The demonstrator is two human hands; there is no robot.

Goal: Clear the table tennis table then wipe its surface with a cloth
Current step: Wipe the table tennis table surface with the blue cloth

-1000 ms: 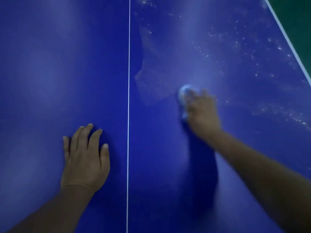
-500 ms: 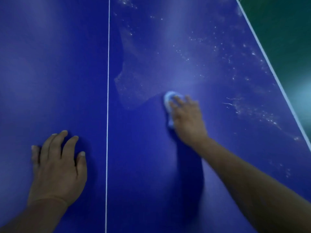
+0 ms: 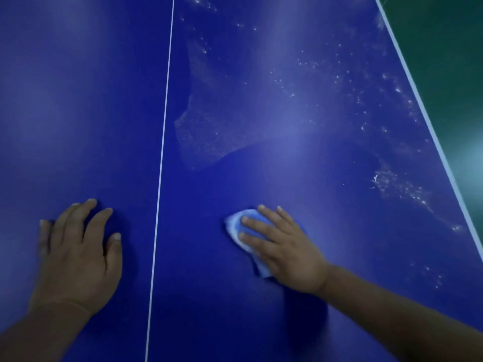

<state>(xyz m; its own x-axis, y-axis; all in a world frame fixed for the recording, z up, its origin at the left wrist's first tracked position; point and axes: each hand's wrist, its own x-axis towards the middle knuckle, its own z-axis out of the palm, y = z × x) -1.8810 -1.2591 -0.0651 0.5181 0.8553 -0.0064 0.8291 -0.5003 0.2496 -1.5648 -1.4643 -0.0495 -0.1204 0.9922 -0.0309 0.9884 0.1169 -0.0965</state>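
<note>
The blue table tennis table (image 3: 78, 100) fills the view, split by a white centre line (image 3: 164, 126). My right hand (image 3: 282, 246) presses a small light-blue cloth (image 3: 236, 226) flat on the right half, fingers straight over it; most of the cloth is hidden under the palm. My left hand (image 3: 78, 254) rests flat on the left half, fingers spread, holding nothing. A hazy patch of dust and white specks (image 3: 235, 126) covers the surface beyond the cloth.
The table's white right edge line (image 3: 428, 121) runs diagonally, with green floor (image 3: 449, 61) beyond it. More white specks (image 3: 397, 186) lie near that edge. The strip around the cloth looks darker and cleaner.
My right hand has drawn the cloth back toward me, leaving a darker wiped strip behind it. My left hand stays planted on the left half.
</note>
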